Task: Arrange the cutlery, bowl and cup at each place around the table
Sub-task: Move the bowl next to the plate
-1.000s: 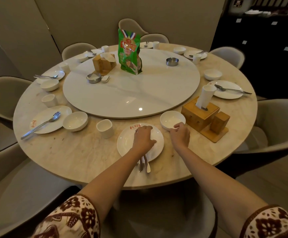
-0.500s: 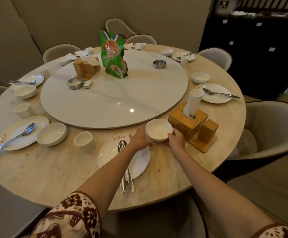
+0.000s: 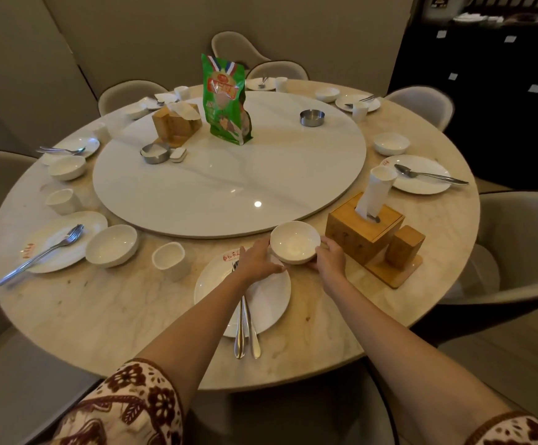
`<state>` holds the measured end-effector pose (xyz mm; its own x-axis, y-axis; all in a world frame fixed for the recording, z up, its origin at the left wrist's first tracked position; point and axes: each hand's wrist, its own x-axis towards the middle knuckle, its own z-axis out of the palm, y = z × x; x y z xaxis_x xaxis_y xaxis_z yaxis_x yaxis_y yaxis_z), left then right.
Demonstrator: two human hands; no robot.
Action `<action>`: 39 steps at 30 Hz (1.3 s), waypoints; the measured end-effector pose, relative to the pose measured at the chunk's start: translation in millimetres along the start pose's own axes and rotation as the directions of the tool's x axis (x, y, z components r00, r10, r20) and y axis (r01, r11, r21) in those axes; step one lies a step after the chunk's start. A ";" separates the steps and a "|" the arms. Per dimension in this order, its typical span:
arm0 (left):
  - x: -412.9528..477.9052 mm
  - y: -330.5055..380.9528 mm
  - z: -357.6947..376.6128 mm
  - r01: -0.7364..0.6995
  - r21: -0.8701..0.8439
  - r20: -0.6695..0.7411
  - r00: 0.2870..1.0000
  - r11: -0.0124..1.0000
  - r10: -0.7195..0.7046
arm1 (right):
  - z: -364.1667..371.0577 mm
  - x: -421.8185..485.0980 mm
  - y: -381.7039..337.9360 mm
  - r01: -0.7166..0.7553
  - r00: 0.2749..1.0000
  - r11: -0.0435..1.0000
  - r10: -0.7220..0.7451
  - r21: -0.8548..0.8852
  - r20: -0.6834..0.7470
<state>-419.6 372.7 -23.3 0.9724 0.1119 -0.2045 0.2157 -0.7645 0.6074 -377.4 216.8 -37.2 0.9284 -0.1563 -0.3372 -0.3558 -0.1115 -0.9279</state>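
Observation:
A small white bowl (image 3: 295, 241) sits just beyond the near white plate (image 3: 269, 303), between my two hands. My left hand (image 3: 258, 261) cups the bowl's left side and my right hand (image 3: 329, 259) grips its right side. A fork and spoon (image 3: 244, 329) lie across the near plate with their handles over its front rim, partly hidden under my left forearm. A white cup (image 3: 170, 261) stands to the left of the plate.
A wooden tissue box on a stand (image 3: 365, 232) is right beside the bowl. The white turntable (image 3: 229, 168) carries a green bag (image 3: 226, 101), ashtrays and another wooden box. Other place settings ring the marble table (image 3: 84, 316); grey chairs surround it.
My left hand let go of the cutlery on the plate and moved to the bowl's left side. Both hands now hold the bowl, shifted slightly left of the tissue box.

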 end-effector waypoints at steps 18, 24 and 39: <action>-40.5 -33.8 -30.7 0.061 0.121 -0.211 0.977 0.991 -0.034 | 7.3 -40.8 6.5 -0.143 0.986 0.985 0.150 0.096 -0.074; -78.5 -59.3 -47.0 -0.013 0.075 -0.353 0.935 0.997 0.039 | 29.9 -87.5 6.1 0.065 0.953 0.987 -0.106 -0.150 -0.284; -101.7 -141.6 -127.2 0.115 -0.014 -0.452 0.885 0.993 -0.109 | 139.5 -211.7 67.1 0.908 0.406 0.276 -0.395 -0.315 0.824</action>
<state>-537.8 550.2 9.1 0.8773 0.4696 0.0995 0.3278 -0.7374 0.5906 -582.9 379.4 -50.3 0.6057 0.7896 0.0985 0.7110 -0.4814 -0.5126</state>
